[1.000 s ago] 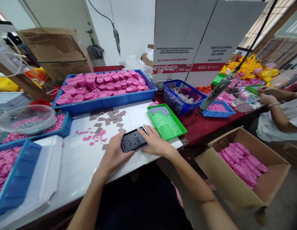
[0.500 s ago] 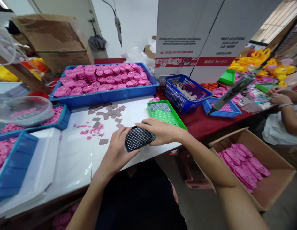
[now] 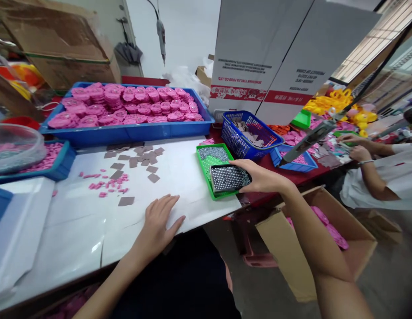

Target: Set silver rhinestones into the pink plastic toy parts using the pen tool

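My right hand (image 3: pixel 259 176) grips the right end of a black rectangular box with a grid of small holes (image 3: pixel 228 178), many holding shiny bits. That box is over the lower half of a green tray (image 3: pixel 204 173), which has small grey metal pieces, apparently screws, heaped at its far end. Whether the box touches the tray I cannot tell. My left hand (image 3: pixel 160 221) is at the white tabletop's front edge, fingers spread, holding nothing. Small pink pieces (image 3: pixel 108 182) and grey square pads (image 3: pixel 139 156) lie loose on the table.
A long blue tray (image 3: pixel 126 133) of pink parts stands behind. A blue basket (image 3: pixel 249 148) holds grey pads. A power screwdriver (image 3: pixel 161 40) hangs at the back, another tool (image 3: pixel 304 141) at right. Below is a cardboard box (image 3: pixel 289 257). A co-worker's hands (image 3: pixel 355 146) are far right.
My left hand has let go of the black box and come down toward the table edge. My right hand has carried the box rightward over the green tray. The view has turned right.
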Available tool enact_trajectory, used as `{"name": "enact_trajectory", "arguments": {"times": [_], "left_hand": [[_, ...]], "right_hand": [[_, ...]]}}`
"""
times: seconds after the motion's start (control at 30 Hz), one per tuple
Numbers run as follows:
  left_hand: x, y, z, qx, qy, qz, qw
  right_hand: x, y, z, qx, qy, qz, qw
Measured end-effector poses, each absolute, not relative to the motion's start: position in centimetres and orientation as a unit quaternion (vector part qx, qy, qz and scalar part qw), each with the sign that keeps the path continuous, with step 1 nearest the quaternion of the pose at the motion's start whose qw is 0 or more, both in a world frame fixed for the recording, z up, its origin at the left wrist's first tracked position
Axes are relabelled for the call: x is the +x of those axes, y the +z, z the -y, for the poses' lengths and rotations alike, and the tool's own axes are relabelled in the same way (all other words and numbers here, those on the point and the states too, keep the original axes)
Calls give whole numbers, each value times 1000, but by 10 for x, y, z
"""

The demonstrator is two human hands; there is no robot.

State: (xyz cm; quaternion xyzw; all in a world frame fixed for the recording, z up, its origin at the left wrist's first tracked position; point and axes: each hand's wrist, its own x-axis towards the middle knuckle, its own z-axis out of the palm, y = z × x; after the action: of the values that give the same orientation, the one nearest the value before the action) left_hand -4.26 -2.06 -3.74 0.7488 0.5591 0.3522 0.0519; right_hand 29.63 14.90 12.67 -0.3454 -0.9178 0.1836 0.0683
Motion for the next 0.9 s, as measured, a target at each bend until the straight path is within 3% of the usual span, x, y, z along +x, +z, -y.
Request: {"name": "enact_trajectory", "arguments": {"times": [0.23,0.9], "left_hand": [[-33,-31,25,763,331,-555,12],[-25,-33,21,746,353,-563,47]], "right_hand": [[306,108,-163,-358,203,910,47],[310,100,-182,-372,285,882,-37]]}}
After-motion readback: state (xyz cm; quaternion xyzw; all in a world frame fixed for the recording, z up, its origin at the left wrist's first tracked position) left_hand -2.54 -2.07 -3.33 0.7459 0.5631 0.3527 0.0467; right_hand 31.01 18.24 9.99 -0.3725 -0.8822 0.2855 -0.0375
